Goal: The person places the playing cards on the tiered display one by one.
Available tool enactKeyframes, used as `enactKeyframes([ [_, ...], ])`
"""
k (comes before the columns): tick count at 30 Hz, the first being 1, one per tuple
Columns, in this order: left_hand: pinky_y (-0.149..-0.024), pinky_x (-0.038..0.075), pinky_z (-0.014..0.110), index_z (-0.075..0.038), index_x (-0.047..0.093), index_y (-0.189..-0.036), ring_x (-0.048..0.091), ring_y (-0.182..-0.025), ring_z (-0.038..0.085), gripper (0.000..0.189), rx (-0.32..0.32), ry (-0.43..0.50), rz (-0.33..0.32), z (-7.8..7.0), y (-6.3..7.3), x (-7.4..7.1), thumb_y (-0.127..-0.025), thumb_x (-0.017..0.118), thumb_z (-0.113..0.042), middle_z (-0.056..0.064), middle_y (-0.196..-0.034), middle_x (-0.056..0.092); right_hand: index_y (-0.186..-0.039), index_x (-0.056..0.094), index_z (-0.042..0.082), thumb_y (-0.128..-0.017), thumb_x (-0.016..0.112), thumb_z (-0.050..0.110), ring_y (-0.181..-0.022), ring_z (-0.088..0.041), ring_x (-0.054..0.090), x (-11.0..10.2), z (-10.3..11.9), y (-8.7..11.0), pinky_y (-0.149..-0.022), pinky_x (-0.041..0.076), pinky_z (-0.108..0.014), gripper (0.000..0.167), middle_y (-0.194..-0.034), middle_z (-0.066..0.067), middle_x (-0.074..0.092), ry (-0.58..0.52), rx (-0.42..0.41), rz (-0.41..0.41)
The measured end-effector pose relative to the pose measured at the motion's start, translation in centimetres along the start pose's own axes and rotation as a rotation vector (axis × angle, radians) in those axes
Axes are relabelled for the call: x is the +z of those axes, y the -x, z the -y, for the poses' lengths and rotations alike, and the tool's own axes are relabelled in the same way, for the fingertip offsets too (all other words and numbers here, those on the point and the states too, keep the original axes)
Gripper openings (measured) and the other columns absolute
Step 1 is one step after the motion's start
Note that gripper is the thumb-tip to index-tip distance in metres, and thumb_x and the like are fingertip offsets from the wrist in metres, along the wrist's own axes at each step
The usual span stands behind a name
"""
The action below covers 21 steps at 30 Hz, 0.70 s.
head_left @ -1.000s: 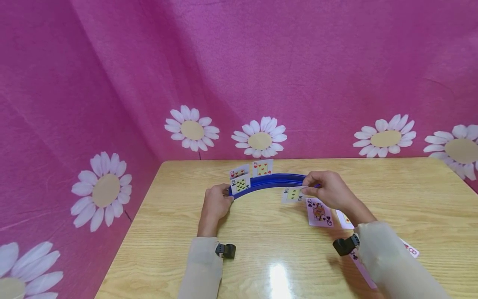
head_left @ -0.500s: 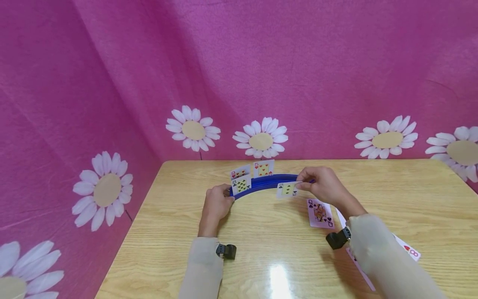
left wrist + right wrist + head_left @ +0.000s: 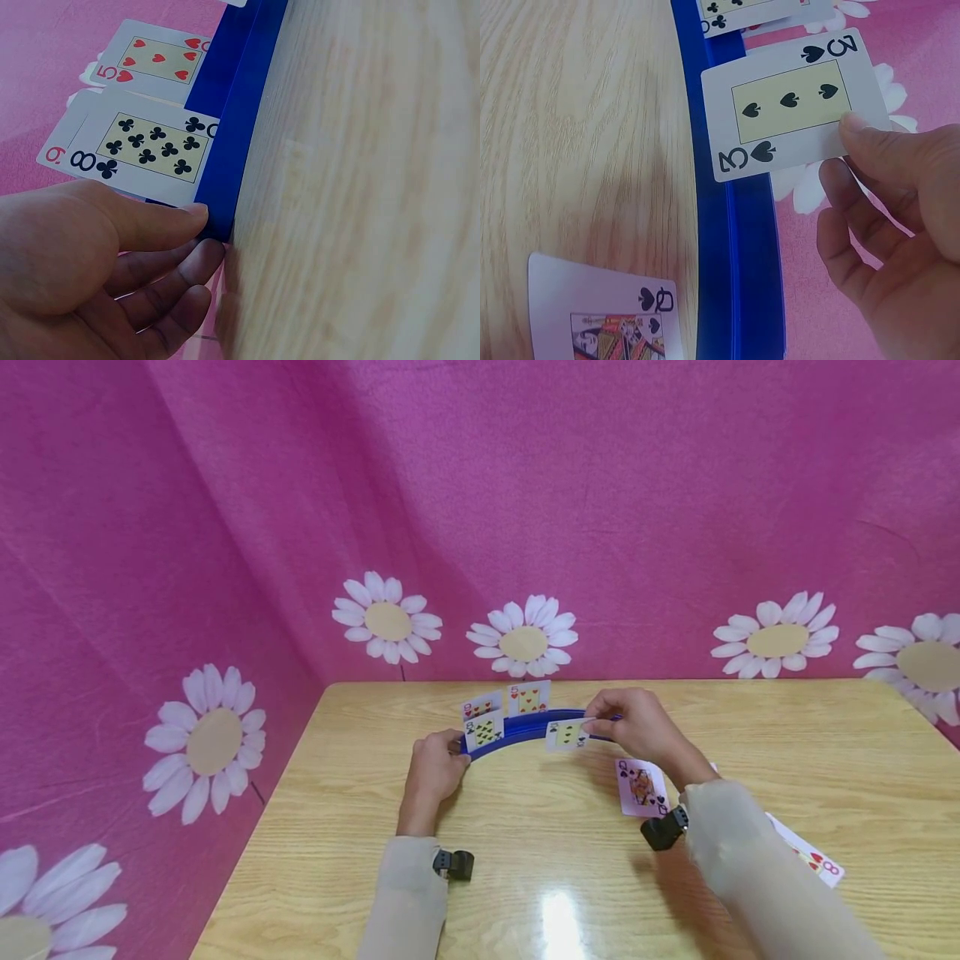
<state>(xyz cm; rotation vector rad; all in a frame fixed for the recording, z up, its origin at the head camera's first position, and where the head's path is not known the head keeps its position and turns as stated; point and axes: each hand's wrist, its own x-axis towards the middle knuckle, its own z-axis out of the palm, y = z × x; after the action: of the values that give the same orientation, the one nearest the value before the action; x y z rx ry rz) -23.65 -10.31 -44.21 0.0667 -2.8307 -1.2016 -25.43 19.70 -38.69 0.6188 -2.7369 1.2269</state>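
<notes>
My left hand point(image 3: 437, 768) pinches the left end of a curved blue card holder point(image 3: 525, 727), its thumb beside the eight of clubs point(image 3: 150, 146). That card stands in the holder, overlapping a nine of hearts point(image 3: 480, 703) behind it. Farther along, a five of hearts point(image 3: 154, 60) stands in the back. Between thumb and fingers my right hand point(image 3: 633, 722) holds a three of spades point(image 3: 791, 105) by its edge. The card is tilted in front of the holder's middle; whether its lower edge touches the slot I cannot tell.
A queen of spades point(image 3: 641, 787) lies face up on the wooden table point(image 3: 525, 860), right of the holder. An eight of hearts point(image 3: 813, 853) lies farther right, partly under my sleeve. Pink flowered cloth point(image 3: 637, 510) hangs behind the table.
My right hand has moved left and slightly away from me along the holder, bringing the three of spades toward its middle. My left hand has kept its grip on the holder's end.
</notes>
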Motion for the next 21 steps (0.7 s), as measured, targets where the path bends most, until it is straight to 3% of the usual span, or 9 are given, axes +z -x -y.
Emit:
enactKeyframes([
  [13,-0.091,0.051,0.041,-0.001,0.067,-0.126,0.065,-0.100,0.025,0.037,0.013,0.004,-0.006,0.2,-0.1,0.1,-0.089,0.073,-0.003,0.015,-0.107,0.071,-0.083,0.072,0.003,-0.086,0.077,0.004,-0.076,-0.019,0.060,1.1,0.4,-1.3,-0.069,0.049,-0.033,0.006,-0.078,-0.001,0.069,-0.003,-0.002,-0.017],
  [21,-0.090,0.051,0.040,-0.001,0.068,-0.125,0.065,-0.099,0.025,0.036,0.005,0.003,-0.008,0.2,-0.1,0.0,-0.090,0.073,-0.004,0.015,-0.107,0.071,-0.078,0.072,0.011,-0.084,0.078,-0.001,-0.076,-0.020,0.061,1.9,0.1,-2.2,-0.070,0.049,-0.035,0.015,-0.078,-0.002,0.069,-0.051,0.016,-0.046],
])
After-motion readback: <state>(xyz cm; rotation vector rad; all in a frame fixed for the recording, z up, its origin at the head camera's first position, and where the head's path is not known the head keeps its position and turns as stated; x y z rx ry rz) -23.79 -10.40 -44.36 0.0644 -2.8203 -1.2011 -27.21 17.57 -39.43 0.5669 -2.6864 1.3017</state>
